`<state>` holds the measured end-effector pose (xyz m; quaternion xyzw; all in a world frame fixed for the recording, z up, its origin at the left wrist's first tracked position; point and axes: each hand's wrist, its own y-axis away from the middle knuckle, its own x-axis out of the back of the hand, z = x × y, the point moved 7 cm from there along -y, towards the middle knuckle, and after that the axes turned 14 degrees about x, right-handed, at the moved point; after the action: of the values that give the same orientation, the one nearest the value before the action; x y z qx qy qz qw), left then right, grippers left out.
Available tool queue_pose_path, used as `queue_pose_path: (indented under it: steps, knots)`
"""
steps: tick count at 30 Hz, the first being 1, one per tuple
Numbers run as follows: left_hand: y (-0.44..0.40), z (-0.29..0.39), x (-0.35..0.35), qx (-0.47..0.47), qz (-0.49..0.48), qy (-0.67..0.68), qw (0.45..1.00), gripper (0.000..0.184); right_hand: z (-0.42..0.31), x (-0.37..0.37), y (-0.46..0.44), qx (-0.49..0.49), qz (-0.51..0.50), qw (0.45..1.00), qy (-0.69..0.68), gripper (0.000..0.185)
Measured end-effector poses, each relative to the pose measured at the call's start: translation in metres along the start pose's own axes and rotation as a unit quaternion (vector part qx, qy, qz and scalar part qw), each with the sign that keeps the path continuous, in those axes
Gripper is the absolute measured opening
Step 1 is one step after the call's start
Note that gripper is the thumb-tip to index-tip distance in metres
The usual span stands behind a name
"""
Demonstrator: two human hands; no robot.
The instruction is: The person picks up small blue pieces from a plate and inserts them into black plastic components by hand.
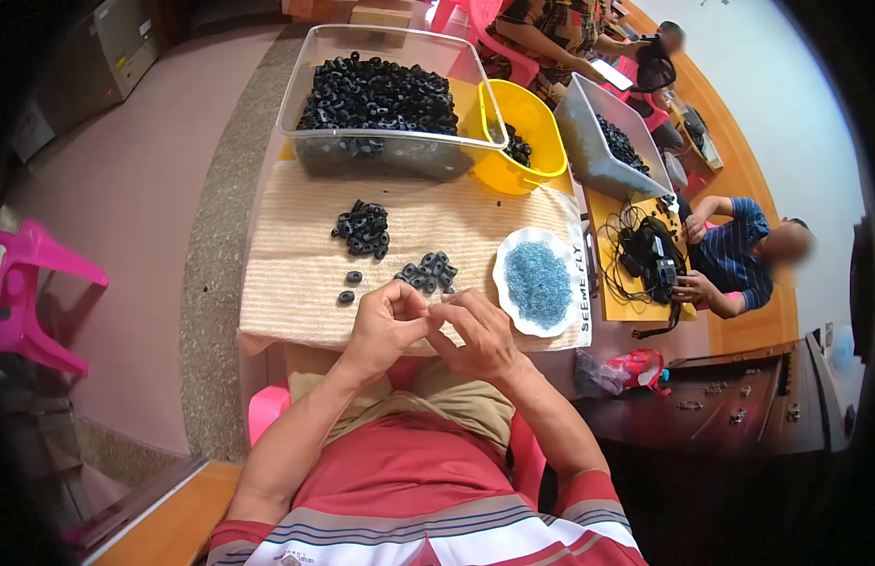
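Observation:
My left hand (pixel 386 325) and my right hand (pixel 475 335) meet at the fingertips over the near edge of a striped towel (pixel 296 245). Both are closed in a pinch, and whatever they hold is too small to make out. Just beyond them lies a small group of black ring-like parts (pixel 428 274), with two single ones (pixel 353 277) to the left. Farther back is a denser pile of black parts (pixel 362 229). Right of my right hand stands a white scalloped plate (pixel 503 299) holding small clear-blue pieces (pixel 538 281).
A large clear bin (pixel 381 156) of black parts, a yellow bucket (pixel 522 179) and another bin (pixel 598 165) stand at the back. At right, a person (pixel 730 255) handles black cables (pixel 635 245). A pink stool (pixel 37 297) is at far left.

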<state>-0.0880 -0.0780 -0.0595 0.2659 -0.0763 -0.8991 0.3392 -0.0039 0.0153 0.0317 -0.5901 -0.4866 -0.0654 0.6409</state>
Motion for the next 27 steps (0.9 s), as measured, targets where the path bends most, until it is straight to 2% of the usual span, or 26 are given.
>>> queue_pose_path:
  steps: [6, 11, 14, 15, 17, 19, 21, 22, 25, 27]
  knots:
    - [-0.001, 0.002, -0.003, -0.02, -0.013, -0.007, 1.0, 0.022, 0.001, 0.004, -0.003, -0.011, 0.003, 1.0, -0.012, 0.036]
    - [0.001, 0.003, -0.007, 0.006, -0.015, 0.022, 1.0, 0.018, 0.014, 0.013, -0.002, -0.032, -0.011, 0.999, -0.008, 0.04]
    - [-0.001, -0.002, -0.008, 0.008, -0.011, 0.032, 0.999, 0.016, 0.047, 0.032, -0.005, -0.066, 0.009, 0.997, 0.046, 0.039]
    - [-0.001, -0.004, -0.008, 0.004, -0.009, 0.03, 1.0, 0.015, 0.069, 0.041, -0.002, -0.112, 0.034, 0.993, 0.028, 0.038]
    - [0.001, -0.002, -0.01, -0.007, -0.007, 0.011, 1.0, 0.014, 0.102, 0.064, -0.015, -0.113, 0.065, 0.989, 0.073, 0.034]
    - [0.002, 0.0, -0.012, -0.018, -0.006, -0.006, 1.0, 0.014, 0.135, 0.084, -0.032, -0.08, 0.07, 0.979, 0.176, 0.03]
    - [0.003, 0.0, -0.012, -0.024, -0.004, -0.021, 0.999, 0.014, 0.187, 0.097, -0.037, -0.107, 0.079, 0.972, 0.192, 0.029]
    - [0.002, -0.002, -0.011, -0.016, -0.003, -0.015, 1.0, 0.013, 0.21, 0.102, -0.038, -0.15, 0.082, 0.962, 0.213, 0.027]
    - [0.003, -0.001, -0.01, -0.036, 0.013, -0.047, 0.998, 0.011, 0.232, 0.108, -0.042, -0.164, 0.101, 0.957, 0.218, 0.028]
    - [0.003, 0.0, -0.011, -0.036, 0.023, -0.066, 0.997, 0.011, 0.22, 0.098, -0.041, -0.165, 0.069, 0.963, 0.2, 0.027]
